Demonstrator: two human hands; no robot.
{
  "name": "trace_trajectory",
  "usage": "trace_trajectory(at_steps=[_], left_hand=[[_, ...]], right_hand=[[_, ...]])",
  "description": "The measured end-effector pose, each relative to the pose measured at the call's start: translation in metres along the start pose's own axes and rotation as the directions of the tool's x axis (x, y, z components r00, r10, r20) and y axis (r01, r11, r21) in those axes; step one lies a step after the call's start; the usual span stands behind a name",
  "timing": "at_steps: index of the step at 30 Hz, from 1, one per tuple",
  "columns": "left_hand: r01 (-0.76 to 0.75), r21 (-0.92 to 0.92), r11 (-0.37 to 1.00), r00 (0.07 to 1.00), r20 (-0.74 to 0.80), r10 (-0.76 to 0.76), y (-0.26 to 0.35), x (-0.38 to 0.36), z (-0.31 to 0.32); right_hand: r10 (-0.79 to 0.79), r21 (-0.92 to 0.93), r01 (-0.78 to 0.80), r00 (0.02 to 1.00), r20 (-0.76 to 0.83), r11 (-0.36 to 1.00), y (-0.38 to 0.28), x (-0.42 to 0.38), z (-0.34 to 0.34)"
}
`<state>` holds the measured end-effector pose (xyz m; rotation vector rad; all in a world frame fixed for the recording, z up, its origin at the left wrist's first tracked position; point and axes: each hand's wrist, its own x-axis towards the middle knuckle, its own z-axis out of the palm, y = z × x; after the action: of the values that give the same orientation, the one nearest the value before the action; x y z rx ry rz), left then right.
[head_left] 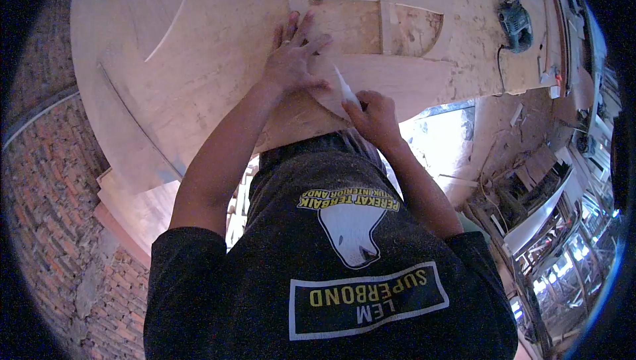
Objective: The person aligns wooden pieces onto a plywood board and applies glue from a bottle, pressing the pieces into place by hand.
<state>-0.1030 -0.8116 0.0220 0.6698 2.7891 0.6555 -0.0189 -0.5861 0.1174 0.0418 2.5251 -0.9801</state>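
My left hand [290, 63] lies with fingers spread over the edge of a curved plywood piece [404, 78], on top of a larger wooden sheet [218, 49]. A framed recess [354, 25] with a crossbar lies just beyond the fingers. Closed round a slim white tapered object [348, 94], my right hand [376, 118] is at the near edge of the curved piece. The object's narrow tip points away from me, toward the recess; its lower end is hidden in my grip, and I cannot tell its kind.
A teal power tool [515, 25] with a cord stands at the right of the sheet. Long strips [563, 22] line the far right edge. A brick wall [50, 181] is on the left. Wood scraps [530, 168] lie below at the right.
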Motion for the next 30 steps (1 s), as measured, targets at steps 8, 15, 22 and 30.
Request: trace_trajectory(at_steps=[8,15,22,30], left_hand=[[-0.016,-0.019,1.0,1.0,-0.026,0.016,-0.003,0.0,0.005],[-0.011,-0.024,1.0,1.0,-0.011,0.011,-0.002,0.001,0.003],[-0.003,-0.001,1.0,1.0,0.003,0.003,0.0,0.001,0.003],[-0.025,-0.049,0.998,1.0,-0.01,0.025,-0.003,0.002,0.005]], right_hand=[[-0.037,-0.093,0.035,0.999,-0.021,0.995,0.003,0.007,0.01],[-0.029,-0.091,0.026,0.999,-0.036,0.996,0.002,0.008,0.013],[-0.035,-0.076,0.031,0.998,-0.053,0.997,0.003,0.008,0.014],[0.004,-0.102,-0.006,1.0,-0.021,0.995,0.003,0.01,0.014]])
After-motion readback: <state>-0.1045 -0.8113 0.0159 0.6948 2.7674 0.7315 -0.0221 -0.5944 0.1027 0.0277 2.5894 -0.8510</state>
